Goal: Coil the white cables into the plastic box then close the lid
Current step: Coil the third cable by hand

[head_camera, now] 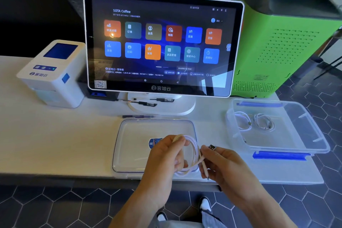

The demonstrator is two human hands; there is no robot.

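Fingers (177, 139) of the left hand (164, 161) curl around a coiled white cable (192, 152), pinching the loops at their top, low centre of frame. Right hand (224, 163) fingers close narrowly on the cable's loose end, with the dark plug (212, 147) sticking up past the thumb and a second tip pointing down below the hand. Both hands hover above a clear lid (135, 146) lying flat on the white table (55, 140), bottom centre; whether the coil touches the lid can't be told. Right of the hands sits the clear plastic box (305, 131), open, blue clips at its near and far edges, with two coiled white cables (255, 121) already inside on its floor. Behind the lid stands a touchscreen (162, 42) on a white base with pens (148, 102) lying on it. White printer (53, 74) at middle left, green machine (281, 42) upper right.
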